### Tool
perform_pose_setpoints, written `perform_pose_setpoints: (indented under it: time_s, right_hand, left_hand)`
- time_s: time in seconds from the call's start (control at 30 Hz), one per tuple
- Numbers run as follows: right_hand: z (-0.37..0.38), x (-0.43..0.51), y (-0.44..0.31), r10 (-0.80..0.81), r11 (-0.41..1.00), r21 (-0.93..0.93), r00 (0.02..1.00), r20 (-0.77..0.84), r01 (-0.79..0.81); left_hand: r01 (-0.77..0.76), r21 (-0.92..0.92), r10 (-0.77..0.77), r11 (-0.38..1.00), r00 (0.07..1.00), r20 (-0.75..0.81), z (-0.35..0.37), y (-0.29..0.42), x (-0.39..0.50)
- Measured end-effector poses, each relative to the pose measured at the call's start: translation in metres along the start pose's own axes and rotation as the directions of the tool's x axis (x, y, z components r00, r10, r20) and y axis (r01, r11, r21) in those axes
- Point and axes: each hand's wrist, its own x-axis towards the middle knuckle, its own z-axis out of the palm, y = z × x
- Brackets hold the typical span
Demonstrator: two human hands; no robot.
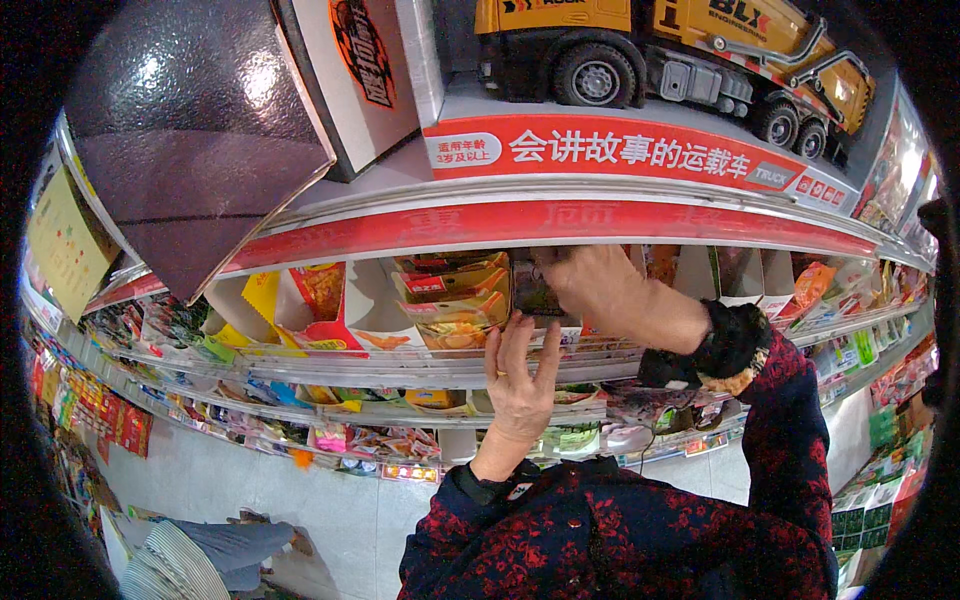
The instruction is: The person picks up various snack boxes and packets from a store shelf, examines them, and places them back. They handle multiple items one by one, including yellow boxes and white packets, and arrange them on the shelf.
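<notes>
My left hand (520, 379), with a ring on one finger, reaches up to a snack shelf. Its fingers are spread, and their tips rest at the front of a dark display box (537, 291). My right hand (592, 289) is blurred and reaches in over that box from the right, under the shelf edge above. Its fingertips are hidden, so whether it grips a packet cannot be told. Directly left of the dark box stands a row of yellow-brown snack packets (455, 300) in a display carton.
Above runs a shelf edge with a red strip (555, 223), bearing a boxed toy dump truck (675, 67). A dark glossy box (202, 142) juts out at upper left. Lower shelves hold packaged goods (390, 441). Another person (217, 551) is at lower left on the grey floor (337, 517).
</notes>
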Motion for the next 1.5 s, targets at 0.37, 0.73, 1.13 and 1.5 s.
perform_pose_setpoints:
  time_s: [0.37,0.73,1.13,1.5]
  right_hand:
    - [-0.028,-0.038,-0.015,-0.182,0.983,-0.064,0.934,-0.306,0.171]
    - [-0.074,-0.061,-0.016,-0.078,0.996,0.006,0.902,-0.424,0.088]
    - [-0.141,-0.127,0.000,0.019,0.901,0.410,0.935,-0.355,0.138]
    - [-0.066,-0.090,-0.042,-0.373,0.754,0.632,0.909,0.184,0.181]
  left_hand:
    - [0.147,-0.139,-0.157,0.979,0.986,-0.063,0.001,0.006,-0.001]
    - [0.175,-0.311,-0.219,0.934,0.969,-0.111,0.004,0.010,-0.001]
    - [0.046,-0.465,-0.127,0.884,0.982,-0.143,-0.044,0.007,-0.008]
    - [0.877,-0.324,0.076,-0.356,0.372,0.925,-0.096,0.048,-0.045]
